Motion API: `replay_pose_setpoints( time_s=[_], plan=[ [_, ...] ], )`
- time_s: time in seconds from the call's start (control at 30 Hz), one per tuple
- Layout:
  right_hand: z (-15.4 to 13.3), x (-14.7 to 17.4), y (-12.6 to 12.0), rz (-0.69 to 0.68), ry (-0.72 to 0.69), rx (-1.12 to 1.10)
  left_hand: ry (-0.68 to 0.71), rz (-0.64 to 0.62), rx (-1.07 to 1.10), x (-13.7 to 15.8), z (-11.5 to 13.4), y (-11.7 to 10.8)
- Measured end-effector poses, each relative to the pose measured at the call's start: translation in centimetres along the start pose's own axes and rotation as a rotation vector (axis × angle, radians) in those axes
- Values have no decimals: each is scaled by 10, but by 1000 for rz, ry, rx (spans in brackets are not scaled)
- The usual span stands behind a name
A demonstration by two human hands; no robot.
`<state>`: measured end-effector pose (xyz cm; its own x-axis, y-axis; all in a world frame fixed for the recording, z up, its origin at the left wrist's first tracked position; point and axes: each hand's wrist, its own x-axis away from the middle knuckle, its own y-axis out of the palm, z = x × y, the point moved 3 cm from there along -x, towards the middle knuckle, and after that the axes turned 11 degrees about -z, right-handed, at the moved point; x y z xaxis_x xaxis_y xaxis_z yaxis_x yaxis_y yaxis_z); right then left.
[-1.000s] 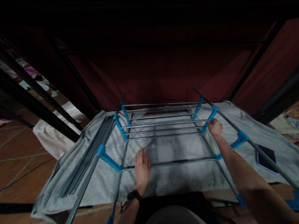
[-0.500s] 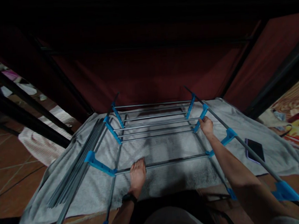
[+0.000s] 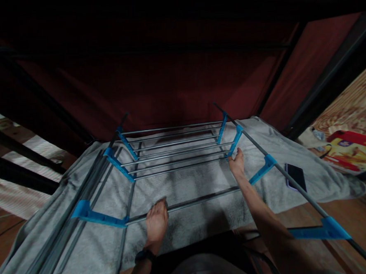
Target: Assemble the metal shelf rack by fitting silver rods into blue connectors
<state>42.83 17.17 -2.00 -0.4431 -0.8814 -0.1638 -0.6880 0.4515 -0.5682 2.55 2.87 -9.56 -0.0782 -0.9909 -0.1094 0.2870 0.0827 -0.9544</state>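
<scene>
Shifted the right hand (image 3: 236, 163) since the earlier frame, lower along the blue bracket (image 3: 235, 141), and turned the view so as to put the rack (image 3: 253, 141) further left in the frame. Probably busy with fitting crosswise rods (image 3: 180, 168) or checking their seating, judging from several already spanning the middle of the frame. Next, likely need to press the nearest rod end firmly home while steadying the opposite side. Resting the left hand (image 3: 157, 222) over the front bar (image 3: 199, 200) at lower centre; cannot tell about a full grip beneath. Holding the right thumb raised, apart from the fingers, close by the bracket's lower tip, right of centre; cannot tell about a pinch there. Have the rack stretching over the grey blanket (image 3: 189, 186), around both hands, with loose tubes (image 3: 65, 218) at lower left and a phone (image 3: 297, 174) toward the right edge
</scene>
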Motion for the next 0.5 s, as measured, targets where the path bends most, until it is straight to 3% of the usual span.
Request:
replay_pose_setpoints(
  time_s=[0.13,0.27,0.4,0.5],
  plan=[
    [-41,5,-8,-67,-254,-30,7,-2,5,-1,-1,1],
    [-114,-37,-28,-69,-457,15,23,-33,25,-3,0,-4],
    [-169,-106,-44,-13,-427,158,33,-62,64,-5,-2,-8],
    [-183,-149,-51,-18,-376,241,33,-68,99,-8,-6,-9]
  ],
)
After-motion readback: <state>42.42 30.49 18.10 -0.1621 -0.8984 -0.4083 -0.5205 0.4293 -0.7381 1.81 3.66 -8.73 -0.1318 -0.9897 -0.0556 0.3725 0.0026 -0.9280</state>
